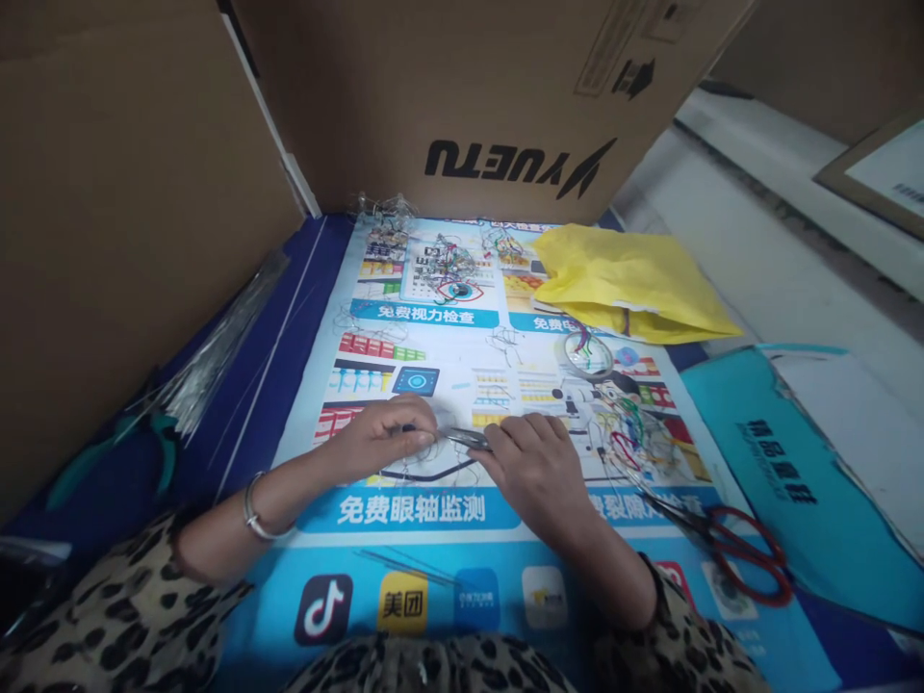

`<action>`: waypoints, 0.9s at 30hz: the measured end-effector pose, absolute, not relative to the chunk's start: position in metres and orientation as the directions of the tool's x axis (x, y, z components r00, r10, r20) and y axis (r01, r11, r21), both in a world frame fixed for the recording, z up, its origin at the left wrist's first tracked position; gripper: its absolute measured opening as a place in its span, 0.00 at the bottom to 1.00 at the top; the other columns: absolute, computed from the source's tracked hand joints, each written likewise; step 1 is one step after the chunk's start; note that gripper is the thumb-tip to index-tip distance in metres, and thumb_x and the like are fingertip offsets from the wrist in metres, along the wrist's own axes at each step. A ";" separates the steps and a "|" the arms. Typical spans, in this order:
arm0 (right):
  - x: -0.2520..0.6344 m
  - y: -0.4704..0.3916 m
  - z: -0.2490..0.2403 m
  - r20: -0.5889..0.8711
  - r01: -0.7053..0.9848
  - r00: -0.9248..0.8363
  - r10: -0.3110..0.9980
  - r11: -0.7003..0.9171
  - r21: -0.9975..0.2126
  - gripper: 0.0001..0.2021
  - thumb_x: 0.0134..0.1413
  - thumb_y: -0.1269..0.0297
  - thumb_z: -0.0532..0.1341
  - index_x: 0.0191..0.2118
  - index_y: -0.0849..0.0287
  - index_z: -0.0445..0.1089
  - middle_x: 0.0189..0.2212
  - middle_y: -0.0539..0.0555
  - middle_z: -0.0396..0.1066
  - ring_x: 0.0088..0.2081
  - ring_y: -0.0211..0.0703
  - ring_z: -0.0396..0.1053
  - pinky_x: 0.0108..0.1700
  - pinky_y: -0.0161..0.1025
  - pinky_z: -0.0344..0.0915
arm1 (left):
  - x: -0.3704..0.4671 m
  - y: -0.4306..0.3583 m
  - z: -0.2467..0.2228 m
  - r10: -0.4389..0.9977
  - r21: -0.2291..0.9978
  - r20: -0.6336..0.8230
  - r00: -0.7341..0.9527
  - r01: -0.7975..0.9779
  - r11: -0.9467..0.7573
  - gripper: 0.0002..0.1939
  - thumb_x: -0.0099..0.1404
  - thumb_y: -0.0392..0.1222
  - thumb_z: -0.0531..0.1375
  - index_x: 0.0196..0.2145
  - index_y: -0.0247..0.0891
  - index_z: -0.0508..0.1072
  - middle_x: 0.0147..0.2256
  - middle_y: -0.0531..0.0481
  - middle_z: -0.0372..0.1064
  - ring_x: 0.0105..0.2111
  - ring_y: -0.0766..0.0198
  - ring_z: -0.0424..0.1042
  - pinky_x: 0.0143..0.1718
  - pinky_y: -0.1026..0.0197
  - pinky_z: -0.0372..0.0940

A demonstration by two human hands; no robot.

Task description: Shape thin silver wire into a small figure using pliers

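Over the middle of the printed poster my right hand (538,472) is wrapped round a pair of pliers (468,439), whose metal jaws point left. Their handles are hidden in the palm. My left hand (386,438) is closed in a pinch right at the tip of the jaws, on what looks like thin wire (431,450). Fine loops of it show faintly below the fingers. To the right of my right hand lies a tangle of green, red and white wire (628,433). Red-handled scissors (747,553) rest beyond my right wrist.
A cardboard box (505,96) stands at the back, another cardboard panel (130,192) at the left. Wire tangles (448,255), a tape roll (588,354), a yellow bag (628,274) and a teal sheet (780,452) lie around. A bundle of straight wires (217,356) and green-handled pliers (108,462) are left.
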State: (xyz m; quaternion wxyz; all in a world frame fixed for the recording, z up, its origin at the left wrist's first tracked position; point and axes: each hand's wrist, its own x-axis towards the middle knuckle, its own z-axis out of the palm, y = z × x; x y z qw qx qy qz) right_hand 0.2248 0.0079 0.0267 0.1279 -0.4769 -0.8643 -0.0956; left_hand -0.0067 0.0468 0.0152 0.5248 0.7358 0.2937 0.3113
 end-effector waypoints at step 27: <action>0.225 0.008 0.027 0.288 0.783 -0.619 0.731 0.603 0.154 0.11 0.60 0.59 0.53 0.35 0.61 0.67 0.27 0.54 0.64 0.33 0.44 0.56 0.37 0.43 0.49 | 0.009 0.026 0.014 0.910 0.995 -0.071 0.409 0.093 0.036 0.10 0.64 0.45 0.56 0.30 0.35 0.68 0.32 0.50 0.66 0.34 0.65 0.64 0.36 0.63 0.59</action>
